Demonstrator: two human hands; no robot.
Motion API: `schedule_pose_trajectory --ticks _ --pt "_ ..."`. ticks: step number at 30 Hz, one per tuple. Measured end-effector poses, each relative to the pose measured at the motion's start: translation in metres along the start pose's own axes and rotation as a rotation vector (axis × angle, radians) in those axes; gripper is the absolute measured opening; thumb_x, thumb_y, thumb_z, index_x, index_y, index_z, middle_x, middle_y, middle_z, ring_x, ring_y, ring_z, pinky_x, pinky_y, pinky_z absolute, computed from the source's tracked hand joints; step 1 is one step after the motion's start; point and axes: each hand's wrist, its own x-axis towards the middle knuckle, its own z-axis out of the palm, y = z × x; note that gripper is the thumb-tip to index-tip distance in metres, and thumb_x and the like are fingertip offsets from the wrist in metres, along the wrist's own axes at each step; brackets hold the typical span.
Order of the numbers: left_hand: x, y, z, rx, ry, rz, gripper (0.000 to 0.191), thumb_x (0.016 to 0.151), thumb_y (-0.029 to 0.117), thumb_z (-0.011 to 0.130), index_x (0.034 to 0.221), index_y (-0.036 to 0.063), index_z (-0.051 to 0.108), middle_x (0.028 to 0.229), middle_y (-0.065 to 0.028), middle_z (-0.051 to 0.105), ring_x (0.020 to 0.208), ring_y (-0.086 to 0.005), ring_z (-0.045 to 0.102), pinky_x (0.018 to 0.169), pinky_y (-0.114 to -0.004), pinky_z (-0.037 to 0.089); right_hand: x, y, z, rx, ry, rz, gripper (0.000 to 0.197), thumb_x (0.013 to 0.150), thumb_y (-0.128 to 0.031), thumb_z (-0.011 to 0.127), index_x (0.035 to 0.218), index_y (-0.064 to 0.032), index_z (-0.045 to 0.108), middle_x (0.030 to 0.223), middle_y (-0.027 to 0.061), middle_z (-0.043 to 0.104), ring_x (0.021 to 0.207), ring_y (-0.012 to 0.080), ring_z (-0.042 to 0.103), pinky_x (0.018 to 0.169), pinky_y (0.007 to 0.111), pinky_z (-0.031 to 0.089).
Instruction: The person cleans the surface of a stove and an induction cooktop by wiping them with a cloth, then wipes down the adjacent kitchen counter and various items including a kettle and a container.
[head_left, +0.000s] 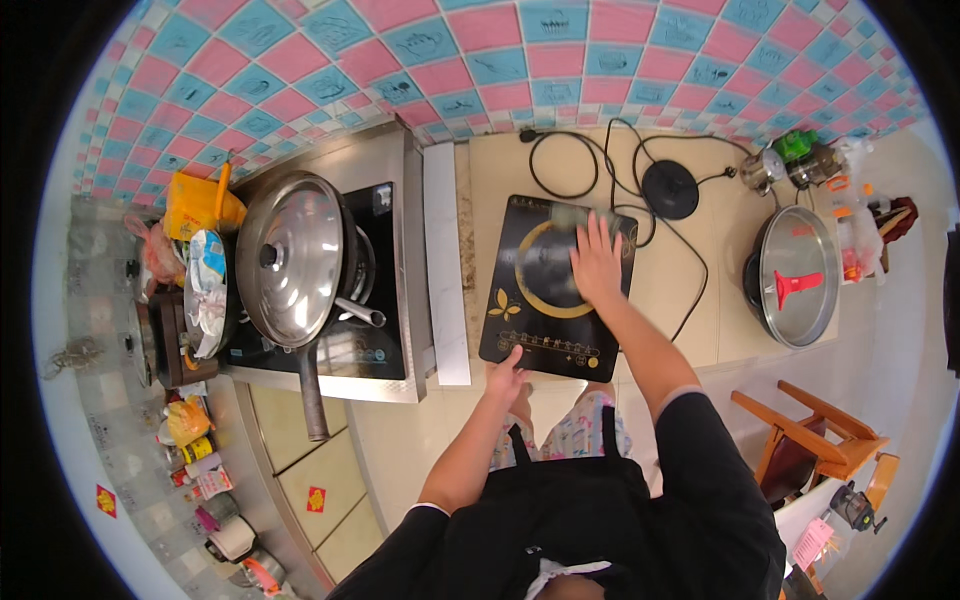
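Observation:
Before me lies a black portable induction cooktop (541, 270) with a gold ring, gold flower marks and a control strip along its near edge. My left hand (508, 379) grips that near edge, the thumb on top and the other fingers hidden below. My right hand (598, 262) rests flat on the glass at the ring's right side, fingers pointing away from me and slightly apart. A pale, blurred patch shows by its fingertips; whether it is a reflection or something else, I cannot tell. The cooktop's near edge reaches about the counter's front edge.
On the left, a lidded wok (292, 259) sits on a gas stove (382, 300), its handle jutting towards me. Behind the cooktop lie a looped black cable (566, 135) and a black disc (670, 189). A glass-lidded pan (799, 277) stands right, above a wooden chair (814, 442).

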Motion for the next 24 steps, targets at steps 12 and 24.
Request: schedule_pose_trajectory --ticks 12,24 --pt "0.009 -0.024 -0.012 -0.105 0.12 -0.007 0.037 0.085 0.006 0.063 0.116 0.0173 0.047 0.109 -0.0053 0.059 0.094 -0.025 0.061 0.07 -0.041 0.054 -0.138 0.01 -0.013 0.244 -0.453 -0.585 0.048 0.085 -0.02 0.046 0.133 -0.0124 0.045 0.142 0.0027 0.038 0.135 0.0195 0.029 0.109 0.054 0.019" --pt "-0.004 -0.022 -0.001 -0.115 0.117 0.064 0.042 0.082 0.005 0.067 0.116 0.0192 0.045 0.104 -0.0051 0.06 0.088 -0.0242 0.063 0.065 -0.04 0.055 -0.13 -0.02 -0.019 0.174 -0.286 -0.157 0.052 0.085 -0.013 0.049 0.135 -0.0061 0.04 0.144 0.0128 0.034 0.134 0.0294 0.03 0.104 0.049 0.031"
